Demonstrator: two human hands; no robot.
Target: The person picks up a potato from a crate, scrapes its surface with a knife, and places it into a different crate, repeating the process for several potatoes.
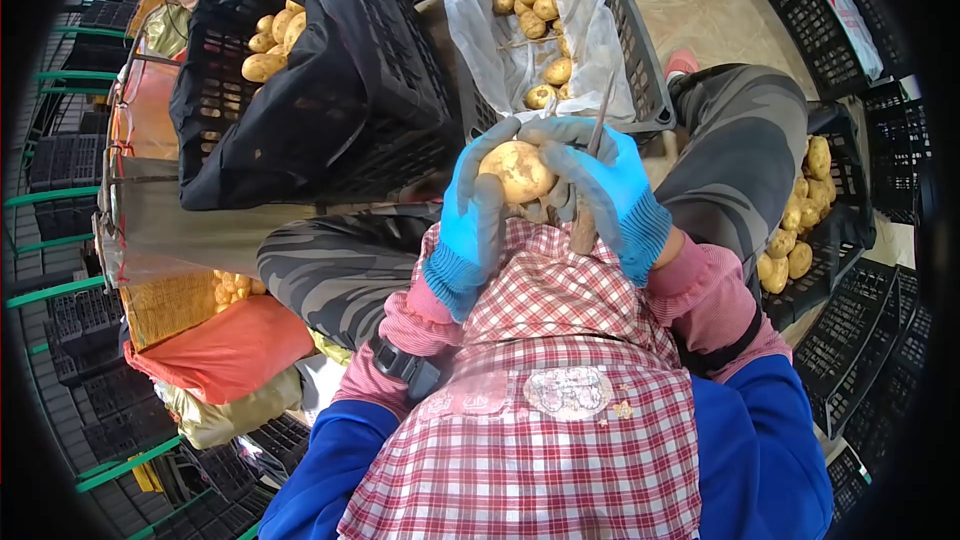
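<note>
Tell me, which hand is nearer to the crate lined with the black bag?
Left. The left hand, holding the potato, is just right of that crate; the right hand with the knife is farther right.

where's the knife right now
In the head view, the knife is upright in the right hand, just right of the potato held by the left hand, above the lap.

A produce sorting or packing area, black plastic crates (330,90) of potatoes (270,45) all around, a bag-lined crate (640,60) ahead, filled mesh sacks (225,350) left, bare concrete floor (700,0).
</note>
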